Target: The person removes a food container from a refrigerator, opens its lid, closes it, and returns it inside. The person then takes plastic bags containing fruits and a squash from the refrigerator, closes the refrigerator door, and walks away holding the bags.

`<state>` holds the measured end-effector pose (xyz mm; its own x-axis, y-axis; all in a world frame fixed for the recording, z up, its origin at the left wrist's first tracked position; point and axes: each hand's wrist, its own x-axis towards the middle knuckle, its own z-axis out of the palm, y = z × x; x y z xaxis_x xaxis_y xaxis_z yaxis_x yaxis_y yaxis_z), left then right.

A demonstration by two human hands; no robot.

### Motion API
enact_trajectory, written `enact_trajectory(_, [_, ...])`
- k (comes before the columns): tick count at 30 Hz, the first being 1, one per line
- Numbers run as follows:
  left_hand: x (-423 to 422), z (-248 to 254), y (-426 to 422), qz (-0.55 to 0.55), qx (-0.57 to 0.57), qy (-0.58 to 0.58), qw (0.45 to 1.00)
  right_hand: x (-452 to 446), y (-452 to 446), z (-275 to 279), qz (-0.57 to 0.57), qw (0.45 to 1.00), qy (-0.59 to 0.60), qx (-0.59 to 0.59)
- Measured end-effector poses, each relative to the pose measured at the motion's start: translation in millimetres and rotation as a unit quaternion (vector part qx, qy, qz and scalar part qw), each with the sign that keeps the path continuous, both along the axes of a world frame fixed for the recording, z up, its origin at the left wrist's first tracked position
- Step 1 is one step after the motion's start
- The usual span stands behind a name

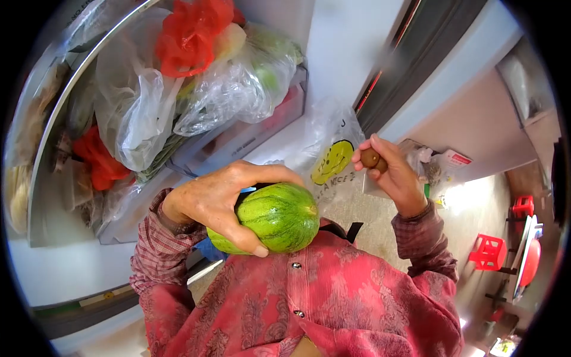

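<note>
My left hand is wrapped round a green striped melon-like vegetable, held close in front of my chest. My right hand is raised to the right, its fingers closed on a small brown round object. Between the two hands hangs a clear plastic bag with a yellow-green printed face; what holds it up cannot be made out.
An open refrigerator holds clear bags of vegetables, a red bag and a clear drawer. The door stands at the right, with packages on its shelf. Beyond are a red stool and a table.
</note>
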<state>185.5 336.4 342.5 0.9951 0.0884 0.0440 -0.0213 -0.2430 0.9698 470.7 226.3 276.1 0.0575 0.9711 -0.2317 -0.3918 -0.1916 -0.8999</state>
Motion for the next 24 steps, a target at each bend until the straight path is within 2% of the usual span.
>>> enact_trajectory(3, [5.0, 1.6, -0.8, -0.027, -0.006, 0.006, 1.000, 11.2, 1.9, 6.1, 0.007, 1.000, -0.007, 0.003])
enact_trajectory(5, [13.4, 4.3, -3.7, -0.068, 0.008, 0.017, 0.997, 9.8, -3.6, 34.6, -0.002, 0.985, -0.172, 0.029])
enact_trajectory(6, [17.8, 7.2, -5.6, -0.072, 0.007, 0.017, 0.997, 12.1, -6.9, 39.1, -0.006, 0.985, -0.172, 0.028])
enact_trajectory(8, [29.3, 11.5, -12.5, -0.100, 0.078, 0.008, 0.992, 20.6, -16.5, 43.9, 0.000, 0.945, -0.326, 0.039])
enact_trajectory(12, [52.5, 5.1, -19.7, -0.150, 0.077, 0.024, 0.985, 38.8, -18.4, 52.0, 0.039, 0.909, -0.416, 0.001])
enact_trajectory(16, [78.2, -4.2, -22.5, -0.196, 0.095, 0.013, 0.976, 54.0, -14.1, 46.9, 0.052, 0.923, -0.379, -0.026])
enact_trajectory(18, [89.6, -1.7, -24.3, -0.242, 0.060, 0.089, 0.964, 57.2, -20.0, 31.6, 0.050, 0.934, -0.352, -0.035])
enact_trajectory(21, [98.0, 3.7, -23.6, -0.283, 0.070, 0.097, 0.952, 61.1, -28.2, 9.9, 0.088, 0.857, -0.507, -0.015])
enact_trajectory(22, [99.0, 3.7, -23.6, -0.287, 0.068, 0.098, 0.951, 60.6, -31.1, 9.8, 0.085, 0.859, -0.505, -0.019])
enact_trajectory(24, [100.8, 3.0, -23.5, -0.318, 0.039, 0.054, 0.946, 60.8, -36.1, 9.3, 0.081, 0.903, -0.417, -0.060])
